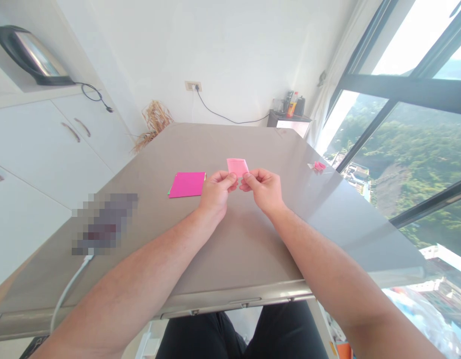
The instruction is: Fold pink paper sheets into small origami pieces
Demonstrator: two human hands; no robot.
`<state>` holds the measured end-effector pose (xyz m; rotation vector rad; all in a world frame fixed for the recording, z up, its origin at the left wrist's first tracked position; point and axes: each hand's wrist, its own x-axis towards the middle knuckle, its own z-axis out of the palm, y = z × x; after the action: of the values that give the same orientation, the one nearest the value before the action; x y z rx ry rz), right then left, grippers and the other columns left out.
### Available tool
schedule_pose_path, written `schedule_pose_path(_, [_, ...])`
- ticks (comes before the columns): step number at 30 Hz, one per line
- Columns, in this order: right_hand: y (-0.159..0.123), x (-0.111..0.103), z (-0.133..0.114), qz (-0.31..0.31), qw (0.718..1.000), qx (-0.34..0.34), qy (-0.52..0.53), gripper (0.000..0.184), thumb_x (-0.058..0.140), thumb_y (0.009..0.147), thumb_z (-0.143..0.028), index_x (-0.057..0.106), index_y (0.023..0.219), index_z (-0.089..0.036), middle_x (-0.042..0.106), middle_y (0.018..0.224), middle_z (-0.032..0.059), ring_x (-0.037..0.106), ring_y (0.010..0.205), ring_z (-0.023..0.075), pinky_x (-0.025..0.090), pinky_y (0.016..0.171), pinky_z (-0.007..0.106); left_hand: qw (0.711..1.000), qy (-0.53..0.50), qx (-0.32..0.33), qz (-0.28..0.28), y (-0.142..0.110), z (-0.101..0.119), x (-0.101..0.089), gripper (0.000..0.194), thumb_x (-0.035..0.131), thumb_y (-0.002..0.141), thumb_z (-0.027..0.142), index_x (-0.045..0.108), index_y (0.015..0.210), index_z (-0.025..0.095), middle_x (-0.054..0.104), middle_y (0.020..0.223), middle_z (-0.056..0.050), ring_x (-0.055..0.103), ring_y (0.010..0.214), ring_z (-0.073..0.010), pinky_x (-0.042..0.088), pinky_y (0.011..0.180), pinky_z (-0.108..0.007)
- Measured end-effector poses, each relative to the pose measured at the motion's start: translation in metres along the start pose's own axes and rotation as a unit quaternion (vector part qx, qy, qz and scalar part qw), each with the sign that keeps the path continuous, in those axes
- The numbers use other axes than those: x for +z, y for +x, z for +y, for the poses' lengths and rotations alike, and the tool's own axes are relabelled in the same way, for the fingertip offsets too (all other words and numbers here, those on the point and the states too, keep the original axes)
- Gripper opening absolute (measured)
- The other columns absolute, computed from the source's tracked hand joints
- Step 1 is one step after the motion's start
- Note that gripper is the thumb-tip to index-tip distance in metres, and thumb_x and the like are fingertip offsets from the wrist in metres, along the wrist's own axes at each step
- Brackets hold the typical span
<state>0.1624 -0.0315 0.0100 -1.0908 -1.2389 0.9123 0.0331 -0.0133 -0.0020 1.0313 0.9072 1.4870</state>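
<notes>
Between my two hands is a small piece of light pink paper (pixel 237 166), held up a little above the table. A crease or fold line runs near its top edge. My left hand (pixel 218 188) pinches its lower left corner between thumb and fingers. At the lower right corner, my right hand (pixel 263 187) grips it the same way. Just left of my left hand lies a stack of coloured paper (pixel 187 184) with a bright magenta sheet on top; thin edges of other colours show at its sides.
The grey table (pixel 245 249) spreads under my arms. Crumpled pink paper pieces (pixel 319 166) lie near its right edge by the window. A blurred-out device (pixel 106 224) with a white cable (pixel 68 289) rests at the left. Dried stalks (pixel 155 122) stand behind the far left corner.
</notes>
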Motion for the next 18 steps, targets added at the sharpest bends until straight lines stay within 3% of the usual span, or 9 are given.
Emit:
schedule_pose_path(8, [0.001, -0.0034, -0.0029, 0.011, 0.999, -0.032, -0.037, 0.024, 0.076, 0.073, -0.041, 0.064, 0.072, -0.021, 0.069, 0.069, 0.0009, 0.064, 0.066, 0.0157, 0.05, 0.064, 0.03, 0.998, 0.024, 0.023, -0.05, -0.001, -0.0025, 0.0001, 0.02, 0.078, 0.069, 0.031, 0.062, 0.065, 0.019, 0.06, 0.066, 0.001, 0.057, 0.07, -0.0139, 0.047, 0.073, -0.031])
schedule_pose_path(18, [0.0002, -0.0039, -0.0039, 0.044, 0.998, -0.03, -0.013, 0.027, 0.075, 0.074, -0.044, 0.067, 0.067, -0.02, 0.069, 0.064, 0.0015, 0.063, 0.064, 0.0157, 0.051, 0.067, 0.03, 0.999, 0.0, 0.008, -0.054, -0.0025, -0.0028, 0.001, 0.019, 0.077, 0.07, 0.028, 0.062, 0.063, 0.018, 0.059, 0.064, 0.0, 0.054, 0.067, -0.0135, 0.045, 0.072, -0.032])
